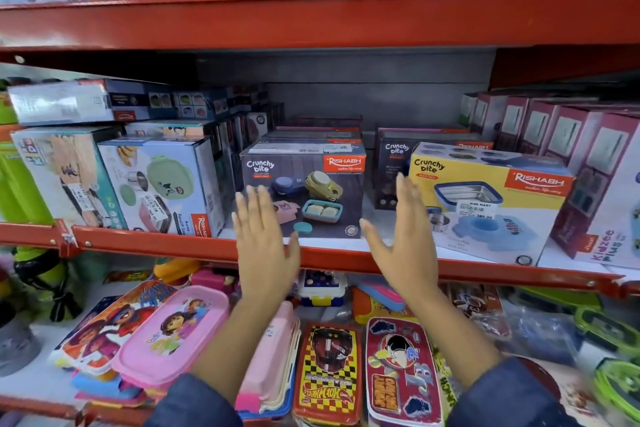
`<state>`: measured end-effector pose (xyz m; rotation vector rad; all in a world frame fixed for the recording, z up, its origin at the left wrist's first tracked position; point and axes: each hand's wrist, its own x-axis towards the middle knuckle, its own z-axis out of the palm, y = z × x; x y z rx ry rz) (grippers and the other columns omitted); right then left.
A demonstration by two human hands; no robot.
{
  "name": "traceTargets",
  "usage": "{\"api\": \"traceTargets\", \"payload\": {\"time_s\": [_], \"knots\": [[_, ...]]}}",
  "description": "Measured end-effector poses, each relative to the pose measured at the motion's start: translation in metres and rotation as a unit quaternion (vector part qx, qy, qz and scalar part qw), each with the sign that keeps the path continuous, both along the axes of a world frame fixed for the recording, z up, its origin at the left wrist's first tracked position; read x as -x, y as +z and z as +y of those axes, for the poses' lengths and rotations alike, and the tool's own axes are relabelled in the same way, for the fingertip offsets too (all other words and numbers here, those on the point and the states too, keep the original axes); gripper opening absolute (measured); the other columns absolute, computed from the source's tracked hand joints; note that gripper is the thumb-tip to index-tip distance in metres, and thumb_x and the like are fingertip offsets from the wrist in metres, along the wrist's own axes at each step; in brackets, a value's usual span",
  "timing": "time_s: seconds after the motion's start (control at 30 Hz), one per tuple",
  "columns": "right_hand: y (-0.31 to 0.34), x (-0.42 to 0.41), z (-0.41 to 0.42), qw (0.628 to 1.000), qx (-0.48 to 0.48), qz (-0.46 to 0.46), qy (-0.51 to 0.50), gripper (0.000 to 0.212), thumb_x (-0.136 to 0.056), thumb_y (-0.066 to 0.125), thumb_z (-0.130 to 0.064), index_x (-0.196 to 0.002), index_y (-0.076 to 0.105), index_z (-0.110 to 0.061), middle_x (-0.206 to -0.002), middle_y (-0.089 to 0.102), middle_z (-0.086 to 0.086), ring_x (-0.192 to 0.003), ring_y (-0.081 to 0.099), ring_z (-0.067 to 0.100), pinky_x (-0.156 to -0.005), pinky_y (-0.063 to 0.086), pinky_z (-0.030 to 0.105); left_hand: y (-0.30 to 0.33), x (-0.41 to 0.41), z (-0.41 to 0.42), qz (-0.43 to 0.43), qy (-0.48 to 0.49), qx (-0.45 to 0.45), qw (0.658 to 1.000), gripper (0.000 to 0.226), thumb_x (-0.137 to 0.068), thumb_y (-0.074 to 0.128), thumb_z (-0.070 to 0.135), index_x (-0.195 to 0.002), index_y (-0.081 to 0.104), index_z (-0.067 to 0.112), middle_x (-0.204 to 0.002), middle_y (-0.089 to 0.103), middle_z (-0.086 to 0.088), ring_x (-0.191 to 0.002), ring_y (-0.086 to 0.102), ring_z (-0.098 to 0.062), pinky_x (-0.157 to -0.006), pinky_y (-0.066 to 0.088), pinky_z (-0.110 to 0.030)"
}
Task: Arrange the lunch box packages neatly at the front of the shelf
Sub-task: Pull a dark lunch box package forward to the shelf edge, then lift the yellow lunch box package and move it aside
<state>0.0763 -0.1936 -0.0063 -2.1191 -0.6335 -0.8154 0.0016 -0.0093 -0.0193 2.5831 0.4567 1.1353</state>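
On the left of the red shelf (145, 243), two pale boxes (162, 184) stood near the front edge, a bit turned, and one had the word "Rishabh" on its side. The left hand (265, 239) was open and flat, with the fingers spread, and it held nothing. It was up in front of the gray box (304, 191) in the middle. That box sat right at the front edge and looked straight, so this part of the job looked done. It said "Crunchy bite" and "Rishabh" on the front. The right hand (401, 232) was open too, with nothing in it, just beside the gray box. Behind that hand, a dark box (393, 166) with "Crunchy bite" on it sat farther back, so it likely had to come forward. Next came the yellow box (491, 204), which also said "Crunchy bite" and "Rishabh". It had a price sticker that seemed to read 389.00. It was near the front but turned at a slant, so it probably needed to be set straight. At the far right, a box (609, 246) said "Kidzee Plus".
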Motion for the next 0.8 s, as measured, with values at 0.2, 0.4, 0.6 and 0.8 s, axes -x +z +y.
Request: {"api": "traceTargets", "payload": {"time_s": [0.2, 0.4, 0.6, 0.8], "knots": [[-0.012, -0.002, -0.069, 0.990, -0.019, -0.049, -0.130, 0.087, -0.092, 0.053, -0.046, -0.155, 0.006, -0.009, -0.165, 0.005, 0.013, -0.152, 0.001, 0.025, -0.123, 0.009, 0.040, -0.001, -0.031, -0.099, -0.019, -0.198, -0.039, 0.979, 0.073, -0.096, 0.046, 0.027, -0.154, 0.007, 0.007, -0.164, 0.004, -0.011, -0.151, -0.001, -0.024, -0.122, 0.014, -0.040], [-0.003, -0.014, -0.127, 0.975, -0.132, 0.001, -0.179, 0.088, -0.093, 0.059, -0.039, -0.155, 0.005, -0.011, -0.165, -0.001, 0.011, -0.151, 0.003, 0.021, -0.116, 0.016, 0.031, 0.034, -0.074, -0.149, 0.067, -0.296, 0.175, 0.937, 0.083, -0.096, 0.053, 0.033, -0.153, -0.002, 0.009, -0.164, 0.011, -0.010, -0.148, 0.021, -0.025, -0.109, 0.032, -0.036], [0.007, -0.020, -0.148, 0.954, -0.260, 0.131, -0.075, 0.067, -0.092, 0.057, -0.046, -0.150, 0.033, -0.023, -0.149, 0.047, -0.001, -0.136, 0.044, 0.017, -0.109, 0.036, 0.029, 0.045, -0.087, -0.142, 0.093, -0.317, 0.273, 0.903, 0.061, -0.090, 0.058, 0.047, -0.138, 0.041, 0.013, -0.131, 0.060, -0.001, -0.124, 0.054, -0.028, -0.094, 0.045, -0.038], [0.034, -0.012, -0.146, 0.889, -0.436, 0.138, -0.028, 0.042, -0.084, 0.053, -0.066, -0.076, 0.053, -0.025, -0.083, 0.061, 0.004, -0.079, 0.059, 0.019, -0.074, 0.049, 0.028, 0.062, -0.067, -0.133, 0.014, -0.360, 0.387, 0.849, 0.051, -0.079, 0.064, 0.063, -0.113, 0.058, 0.026, -0.109, 0.068, 0.011, -0.104, 0.062, -0.006, -0.091, 0.048, -0.032]]}}
